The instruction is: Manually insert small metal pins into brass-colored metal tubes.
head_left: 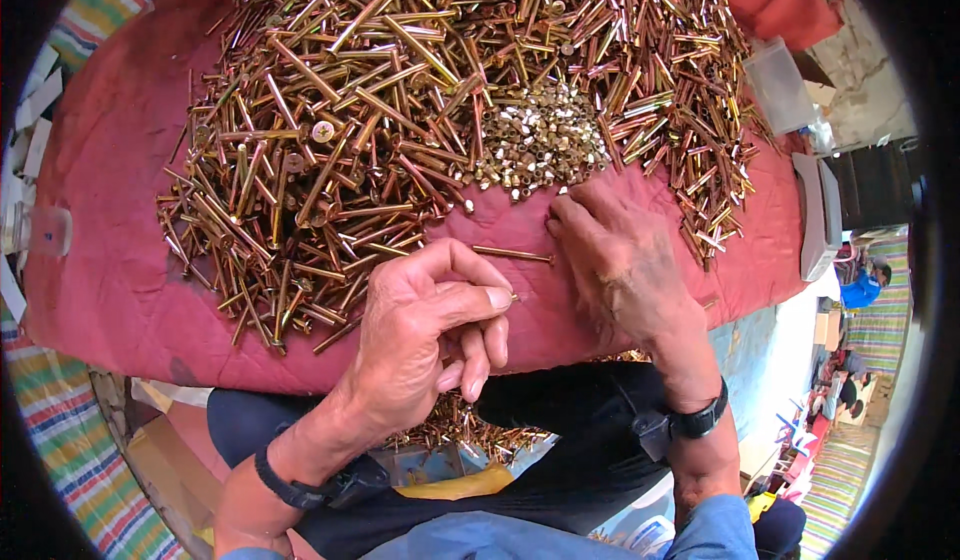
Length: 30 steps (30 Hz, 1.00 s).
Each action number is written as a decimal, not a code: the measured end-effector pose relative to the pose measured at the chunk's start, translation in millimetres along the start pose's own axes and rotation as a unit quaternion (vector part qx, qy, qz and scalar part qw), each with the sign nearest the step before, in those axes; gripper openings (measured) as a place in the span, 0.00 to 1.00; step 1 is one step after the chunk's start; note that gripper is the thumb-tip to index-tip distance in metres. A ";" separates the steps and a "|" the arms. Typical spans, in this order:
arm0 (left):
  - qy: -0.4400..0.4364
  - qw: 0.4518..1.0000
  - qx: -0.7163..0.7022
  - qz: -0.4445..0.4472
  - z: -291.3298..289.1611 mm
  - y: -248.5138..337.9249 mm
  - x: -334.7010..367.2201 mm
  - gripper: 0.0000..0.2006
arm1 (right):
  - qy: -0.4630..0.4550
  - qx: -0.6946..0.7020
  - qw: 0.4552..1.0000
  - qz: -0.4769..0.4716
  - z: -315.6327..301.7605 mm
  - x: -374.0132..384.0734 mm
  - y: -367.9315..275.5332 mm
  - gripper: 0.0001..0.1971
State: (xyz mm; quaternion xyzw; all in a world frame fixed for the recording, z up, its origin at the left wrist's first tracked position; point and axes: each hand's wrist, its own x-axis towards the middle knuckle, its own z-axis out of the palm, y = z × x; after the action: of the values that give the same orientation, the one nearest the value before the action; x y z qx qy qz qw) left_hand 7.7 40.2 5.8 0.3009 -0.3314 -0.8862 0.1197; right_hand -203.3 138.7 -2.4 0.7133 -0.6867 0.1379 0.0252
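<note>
My left hand [435,315] is closed in a pinch above the red padded cloth, and a tiny brass-coloured end peeks out at its thumb tip. The rest of what it holds is hidden. Close by on the cloth lies a single long gold-coloured screw [513,254], between my two hands. My right hand [625,260] has its fingers bent down at the near edge of a small heap of short, barrel-like metal nuts [535,145]. Whatever its fingertips grip cannot be made out. Behind and left spreads a large pile of long cross-head screws [330,150].
More long metal pieces [690,90] are heaped at the right. A clear plastic box [780,85] and a grey-white tray [818,215] stand along the right edge. Below the cloth, between my legs, is another mass of screws [465,430]. A person in blue [862,288] is far right.
</note>
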 end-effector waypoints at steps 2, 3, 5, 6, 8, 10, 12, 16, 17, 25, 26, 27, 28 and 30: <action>0.005 1.000 -0.008 0.001 -1.5 -3.5 1.4 0.05 | 0.033 -0.039 0.999 0.005 9.9 3.0 -0.3 0.09; 0.005 1.000 -0.008 0.001 -1.8 -2.9 1.4 0.05 | 0.032 -0.039 0.999 0.005 7.0 4.6 -3.4 0.09; 0.009 1.000 -0.006 -0.002 -2.3 -0.7 1.6 0.05 | -0.010 -0.052 0.998 0.028 -1.7 7.8 -9.9 0.07; 0.007 1.000 -0.007 -0.001 -0.9 0.6 1.8 0.05 | -0.010 -0.055 0.998 0.028 -2.5 6.4 -6.8 0.07; -0.007 1.000 -0.018 -0.016 1.8 3.2 1.9 0.04 | 0.123 0.132 0.983 0.043 -2.1 2.5 2.0 0.06; -0.004 1.000 -0.027 -0.010 1.4 2.7 1.4 0.04 | 0.076 0.278 0.945 0.153 -20.0 1.5 -17.1 0.07; -0.003 0.999 -0.037 -0.005 0.6 3.1 0.6 0.04 | 0.035 0.422 0.876 0.230 -32.9 -1.2 -32.9 0.08; -0.007 0.999 -0.026 -0.025 1.4 3.8 -0.2 0.05 | -0.010 0.494 0.842 0.217 -43.5 -6.3 -49.2 0.07; -0.007 0.999 -0.025 -0.036 1.8 3.7 -0.5 0.05 | -0.014 0.517 0.825 0.227 -42.9 -7.2 -53.9 0.09; -0.019 0.997 -0.037 -0.070 7.6 0.4 -0.3 0.05 | 0.033 0.405 0.913 0.019 -32.5 -16.8 -42.3 0.15; -0.028 0.996 -0.042 -0.075 7.2 0.1 -0.2 0.05 | 0.033 0.404 0.914 0.020 -33.8 -17.9 -41.7 0.15; -0.027 0.996 -0.041 -0.075 6.7 0.3 -0.4 0.05 | 0.028 0.380 0.925 0.007 -34.2 -18.5 -41.3 0.16; -0.033 0.995 -0.049 -0.083 6.3 0.6 -0.6 0.06 | 0.024 0.355 0.935 -0.006 -34.5 -18.8 -41.4 0.18; -0.038 0.994 -0.056 -0.089 4.3 0.3 -1.1 0.06 | 0.036 0.352 0.935 0.014 -34.5 -16.4 -48.7 0.14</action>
State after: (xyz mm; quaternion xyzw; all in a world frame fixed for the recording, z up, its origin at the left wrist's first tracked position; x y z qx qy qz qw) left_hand 5.9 42.7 9.1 0.2880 -0.2571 -0.9214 0.0439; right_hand -161.1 165.2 34.4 0.6611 -0.6028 0.3969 -0.2049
